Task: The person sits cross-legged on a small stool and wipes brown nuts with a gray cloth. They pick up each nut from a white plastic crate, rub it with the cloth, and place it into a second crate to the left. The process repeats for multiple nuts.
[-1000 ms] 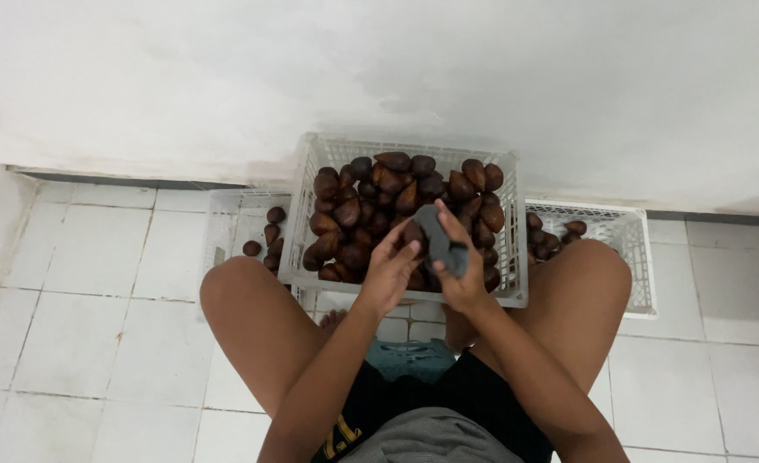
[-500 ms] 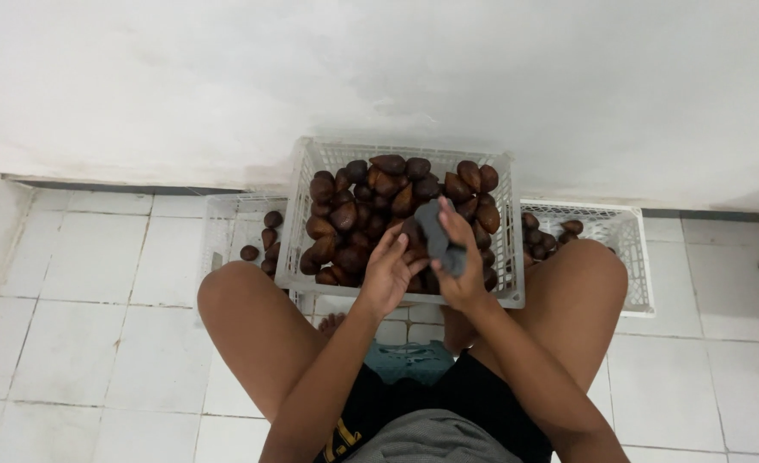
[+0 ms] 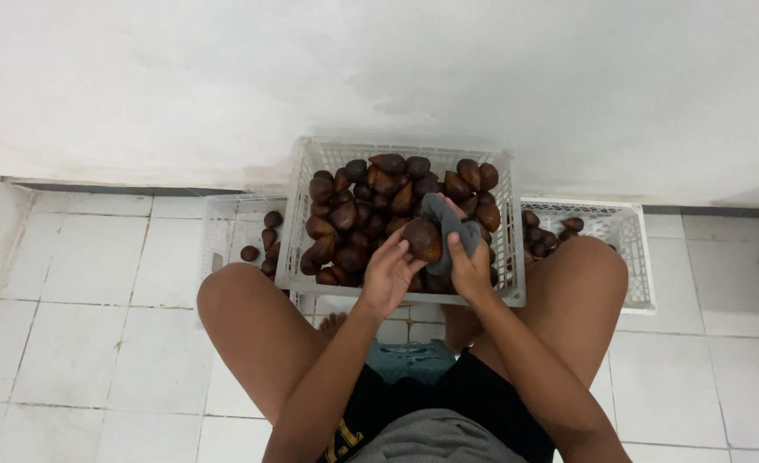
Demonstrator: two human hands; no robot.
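1. Left hand (image 3: 388,276): fingers curled up around the underside of one dark brown, scaly, teardrop-shaped fruit (image 3: 423,240), grasping it just above the near rim of the middle crate
2. Right hand (image 3: 470,267): clenched on a crumpled dark grey cloth (image 3: 445,216), which is pressed against the right side and top of the held fruit; thumb lies on the cloth
3. Held fruit: between both hands, over the front right part of the middle crate, touching the cloth
4. White plastic lattice crate (image 3: 311,163), middle: stands on the floor against the wall, between the person's knees; heaped with a pile of the same brown scaly fruits (image 3: 358,210), filling it close to the rim
5. Second white lattice crate (image 3: 221,225), left: lower, partly hidden behind the middle crate and the left knee; a few brown fruits (image 3: 266,236) lie in it along its right side
6. Third white lattice crate (image 3: 628,244), right: just beside the middle crate, partly behind the right knee; a small group of brown fruits (image 3: 547,236) lies at its left end
7. Teal object (image 3: 409,358): on the floor between the thighs, mostly hidden; kind cannot be told
8. White tiled floor (image 3: 79,326): carries all three crates
9. White plastered wall (image 3: 397,77): directly behind the crates
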